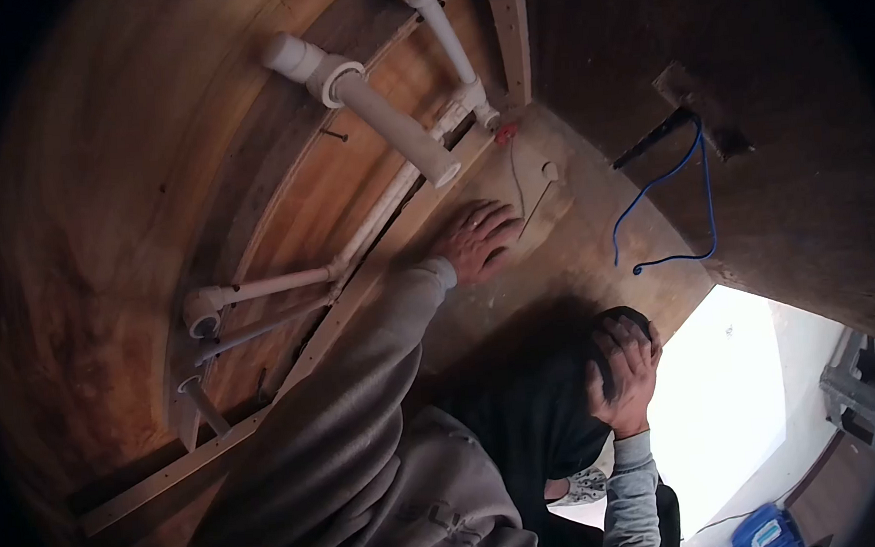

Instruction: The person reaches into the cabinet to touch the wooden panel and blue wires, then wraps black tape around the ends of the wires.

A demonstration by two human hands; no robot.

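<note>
My left hand (pixel 479 241) lies on the light wooden board (pixel 565 231) with its fingers stretched out, and nothing shows in it. Close to its fingertips, a thin dark line runs across the board toward a small pale round spot (pixel 549 170). My right hand (pixel 624 374) rests over the bent knee of my black trousers (pixel 525 398), fingers somewhat apart. Both arms are in grey sleeves. A small red item (pixel 506 132) is at the far edge of the board, beyond my left hand.
White plastic pipes (pixel 398 125) with fittings stick out from the wooden wall (pixel 105 244) on the left. A blue wire (pixel 709 197) hangs from a slot in the dark panel (pixel 798 101). Bright light enters an opening (pixel 721 397) at right, near a grey crate-like object (pixel 858 388) and a blue container (pixel 766 532).
</note>
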